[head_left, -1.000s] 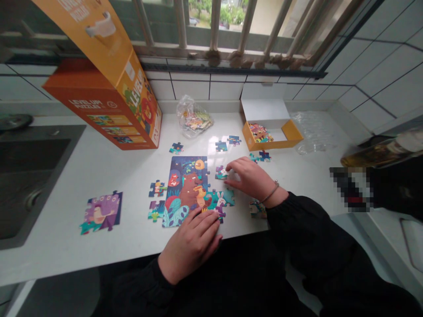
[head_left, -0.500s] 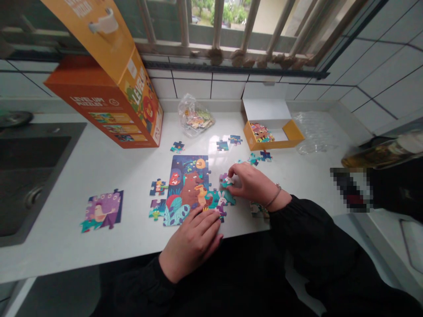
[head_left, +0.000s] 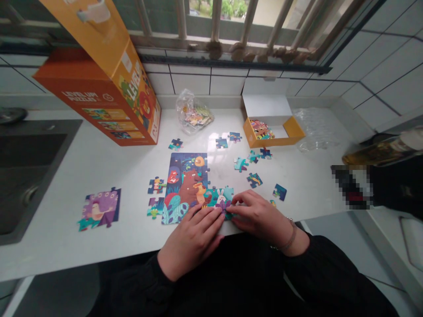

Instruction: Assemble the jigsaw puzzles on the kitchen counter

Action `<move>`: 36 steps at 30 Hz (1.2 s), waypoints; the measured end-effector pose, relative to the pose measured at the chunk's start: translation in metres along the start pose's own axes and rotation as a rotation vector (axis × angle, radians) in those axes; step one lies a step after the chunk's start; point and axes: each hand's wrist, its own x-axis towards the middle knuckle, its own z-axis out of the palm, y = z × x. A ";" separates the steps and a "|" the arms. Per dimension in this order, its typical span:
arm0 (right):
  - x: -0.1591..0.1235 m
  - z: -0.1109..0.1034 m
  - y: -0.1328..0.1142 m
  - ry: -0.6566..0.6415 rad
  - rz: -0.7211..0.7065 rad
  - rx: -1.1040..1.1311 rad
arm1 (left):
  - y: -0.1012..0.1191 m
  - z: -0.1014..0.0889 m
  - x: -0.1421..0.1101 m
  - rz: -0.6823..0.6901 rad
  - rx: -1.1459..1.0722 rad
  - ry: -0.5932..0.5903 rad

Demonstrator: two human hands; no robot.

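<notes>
A partly joined jigsaw puzzle [head_left: 189,184] with a brown bear lies on the counter in front of me. My left hand [head_left: 194,240] rests palm down, fingers stretched over its lower right edge and the neighbouring pieces. Joined to the puzzle's right side is a teal section with a white rabbit [head_left: 220,195]. My right hand [head_left: 256,215] pinches a purple and teal puzzle piece [head_left: 228,213] against the lower right of that section. The fingers partly hide this piece, so I cannot tell whether it is fitted in.
Loose puzzle pieces [head_left: 254,179] lie to the right and above, others [head_left: 155,207] left of the puzzle. A joined purple section [head_left: 101,207] sits near the sink [head_left: 71,127]. Behind stand an orange puzzle box [head_left: 102,101], a plastic bag of pieces [head_left: 194,115] and a small yellow box [head_left: 274,141].
My right hand has come down and towards me, from above the rabbit section to its lower right, with a puzzle piece. Pieces it covered now show. My left hand stays in place.
</notes>
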 end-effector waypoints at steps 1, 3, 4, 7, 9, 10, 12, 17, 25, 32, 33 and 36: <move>0.000 0.000 0.000 0.000 -0.009 -0.010 | 0.000 0.000 0.000 0.000 0.000 0.001; 0.001 0.000 0.000 -0.006 -0.024 -0.031 | 0.000 0.001 -0.001 -0.004 -0.003 0.001; 0.001 0.000 0.000 -0.013 -0.034 -0.040 | 0.000 0.001 0.000 -0.006 -0.004 -0.001; 0.001 -0.001 -0.001 -0.029 -0.057 -0.065 | 0.001 0.000 0.001 -0.009 0.000 -0.009; 0.000 -0.003 -0.002 -0.044 -0.060 -0.043 | 0.001 0.000 0.002 -0.006 0.008 -0.011; -0.001 -0.005 -0.001 -0.039 -0.049 -0.015 | 0.001 -0.001 0.002 -0.005 0.011 -0.010; -0.005 -0.012 0.001 0.017 0.014 0.038 | 0.001 -0.002 0.003 -0.002 0.015 -0.011; -0.034 -0.037 0.017 0.217 0.283 -0.076 | 0.002 -0.003 0.006 0.001 0.015 -0.019; -0.074 -0.049 0.028 0.094 0.295 -0.054 | 0.010 0.007 0.017 0.027 0.030 -0.044; -0.060 -0.024 0.027 0.029 0.168 -0.038 | 0.008 0.011 0.016 0.025 0.030 -0.066; -0.057 -0.022 0.026 0.025 0.156 -0.036 | 0.008 0.011 0.016 0.023 0.030 -0.070; -0.049 -0.020 0.022 0.023 0.138 -0.023 | 0.008 0.011 0.015 0.012 0.027 -0.081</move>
